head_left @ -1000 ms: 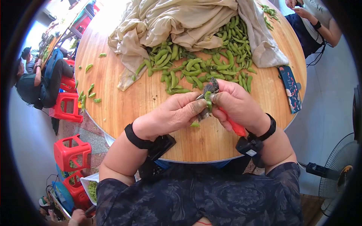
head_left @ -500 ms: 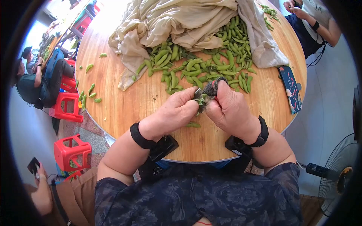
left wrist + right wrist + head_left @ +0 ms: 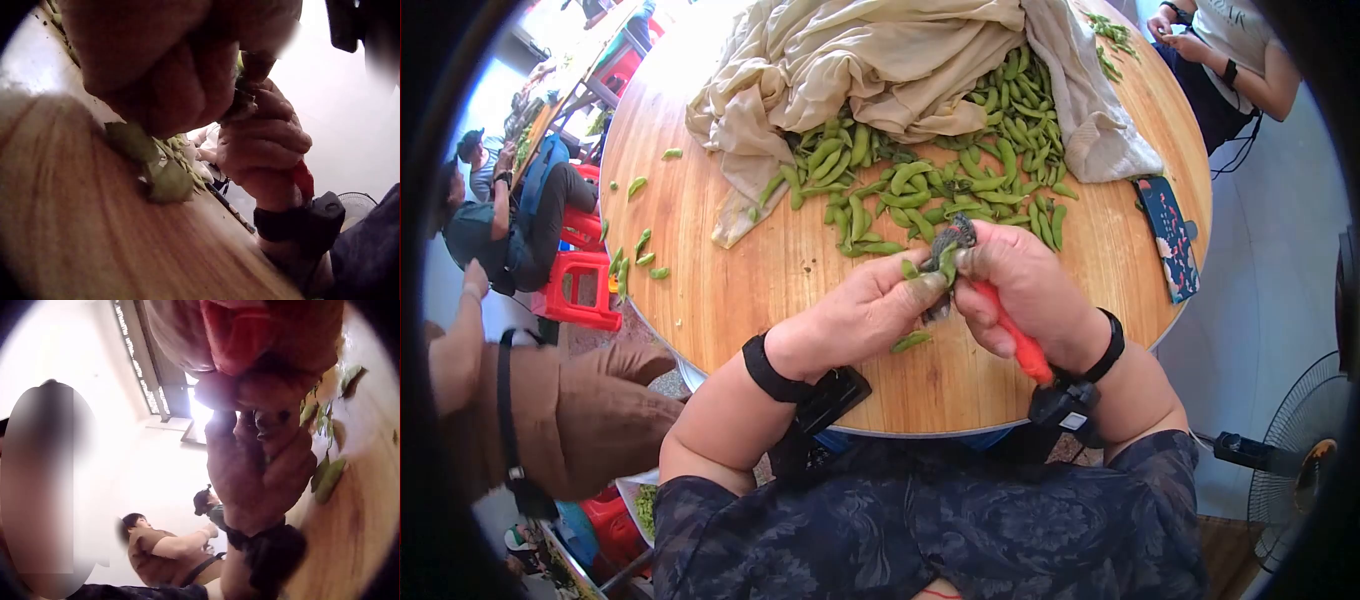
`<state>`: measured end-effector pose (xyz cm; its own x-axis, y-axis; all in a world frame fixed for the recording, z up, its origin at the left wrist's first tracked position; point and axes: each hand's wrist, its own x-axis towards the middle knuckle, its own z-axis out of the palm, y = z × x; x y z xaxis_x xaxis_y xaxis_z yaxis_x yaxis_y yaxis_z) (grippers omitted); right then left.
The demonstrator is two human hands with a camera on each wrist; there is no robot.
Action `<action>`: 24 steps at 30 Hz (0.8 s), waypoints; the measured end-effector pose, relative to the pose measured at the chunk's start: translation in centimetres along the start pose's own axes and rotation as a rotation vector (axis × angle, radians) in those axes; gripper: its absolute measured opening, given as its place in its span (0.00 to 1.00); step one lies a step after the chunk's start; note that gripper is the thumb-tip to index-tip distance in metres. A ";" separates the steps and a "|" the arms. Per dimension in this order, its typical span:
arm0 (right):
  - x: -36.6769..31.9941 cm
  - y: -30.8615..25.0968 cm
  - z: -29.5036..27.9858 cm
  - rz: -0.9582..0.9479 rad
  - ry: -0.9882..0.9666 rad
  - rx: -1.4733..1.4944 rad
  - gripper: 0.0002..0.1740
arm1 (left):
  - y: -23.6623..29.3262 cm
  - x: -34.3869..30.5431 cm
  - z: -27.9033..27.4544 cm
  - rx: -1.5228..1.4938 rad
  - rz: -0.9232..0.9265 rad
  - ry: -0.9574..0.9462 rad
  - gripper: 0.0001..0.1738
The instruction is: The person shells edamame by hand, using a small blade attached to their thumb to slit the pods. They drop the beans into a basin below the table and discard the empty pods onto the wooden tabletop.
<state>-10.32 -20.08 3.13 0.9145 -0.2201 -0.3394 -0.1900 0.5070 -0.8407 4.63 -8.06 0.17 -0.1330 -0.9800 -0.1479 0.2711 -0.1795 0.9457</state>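
Observation:
Both hands meet over the near part of the table, fingertips close together. My left hand pinches a green soybean pod between thumb and fingers. My right hand grips a red-handled tool along the palm; its working end is hidden by the fingers. A dark grey cloth wrap covers the tip of the right index finger. Below the hands a single pod lies on the wood. In the right wrist view the red handle shows above the left hand.
A heap of pods spreads ahead, partly under a beige cloth. Loose pods are scattered at the left. A patterned phone case lies by the right edge. A fan stands at right; a person in brown is at left.
My right hand has turned back from its palm-down pose, bringing the red handle into view again. The left hand stays nearly in place. A person in brown has moved forward along the left side.

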 end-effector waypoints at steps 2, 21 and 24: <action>-0.1 -0.2 -0.2 0.067 -0.013 0.134 0.11 | 0.0 0.0 -0.1 -0.016 -0.049 0.045 0.15; 1.1 2.4 -0.7 -0.809 0.391 -1.335 0.09 | -0.3 0.7 -0.3 -0.160 -0.146 0.226 0.09; 0.8 1.5 -0.8 -0.428 0.254 -0.882 0.04 | -0.2 0.6 -0.1 -0.106 -0.160 0.194 0.11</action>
<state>-10.13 -20.15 1.27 0.8843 -0.4616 0.0699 -0.1540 -0.4298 -0.8897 4.62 -8.63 -0.18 0.0005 -0.9347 -0.3553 0.3610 -0.3312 0.8718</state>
